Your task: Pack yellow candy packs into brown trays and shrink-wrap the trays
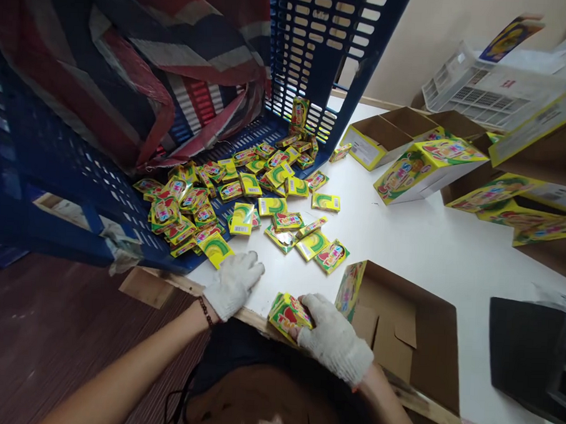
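Observation:
My right hand (331, 333), in a white knitted glove with bare fingertips, grips a small stack of yellow-green candy boxes (288, 313) at the table's front edge. My left hand (237, 284), gloved too, rests on the white tabletop with its fingers loosely stretched out. Its back edge is against or just beside a yellow box (216, 249); whether they touch is unclear. Many similar small boxes (278, 174) lie in a loose heap, spilling from a tipped blue plastic crate (308, 57) onto the table. Right of my right hand stands an open, bare-bottomed cardboard carton (432, 325).
A red, white and blue striped sack (177, 51) hangs inside the crate. Several printed display cartons (425, 168) stand at the right and back. A black device (530, 354) sits at the right edge, and a white plastic basket (485, 89) behind the cartons.

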### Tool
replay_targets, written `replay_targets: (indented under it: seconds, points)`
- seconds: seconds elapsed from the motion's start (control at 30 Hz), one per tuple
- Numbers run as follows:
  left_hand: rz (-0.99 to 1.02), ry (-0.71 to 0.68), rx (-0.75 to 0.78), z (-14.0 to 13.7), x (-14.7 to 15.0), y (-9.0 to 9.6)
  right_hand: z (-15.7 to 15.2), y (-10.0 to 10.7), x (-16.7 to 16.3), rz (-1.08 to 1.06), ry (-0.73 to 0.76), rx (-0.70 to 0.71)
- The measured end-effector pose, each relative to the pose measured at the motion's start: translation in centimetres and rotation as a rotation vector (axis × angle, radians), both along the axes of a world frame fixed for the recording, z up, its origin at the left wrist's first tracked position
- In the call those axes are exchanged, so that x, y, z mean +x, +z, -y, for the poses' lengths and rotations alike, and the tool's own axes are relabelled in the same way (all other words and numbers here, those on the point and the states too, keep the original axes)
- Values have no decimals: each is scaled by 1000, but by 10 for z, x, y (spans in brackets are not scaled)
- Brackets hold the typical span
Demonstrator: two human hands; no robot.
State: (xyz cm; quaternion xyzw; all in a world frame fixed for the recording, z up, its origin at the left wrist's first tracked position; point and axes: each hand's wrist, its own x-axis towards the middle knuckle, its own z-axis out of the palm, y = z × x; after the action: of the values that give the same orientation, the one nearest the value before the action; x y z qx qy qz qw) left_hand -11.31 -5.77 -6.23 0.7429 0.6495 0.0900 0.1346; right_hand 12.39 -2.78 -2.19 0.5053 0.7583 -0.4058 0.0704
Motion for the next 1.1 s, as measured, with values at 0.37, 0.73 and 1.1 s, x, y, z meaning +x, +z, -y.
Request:
replay_targets:
  seconds: [0.37, 0.73, 1.1]
  points:
    - [-21, 58, -10, -16, -49, 4, 10, -12, -10, 64, 156, 125]
    - [711, 65, -324, -53, 35, -15, 9, -29, -15, -100, 296, 594]
    - [1484, 578, -303, -43, 44, -30, -6, 18, -17, -190, 193, 386]
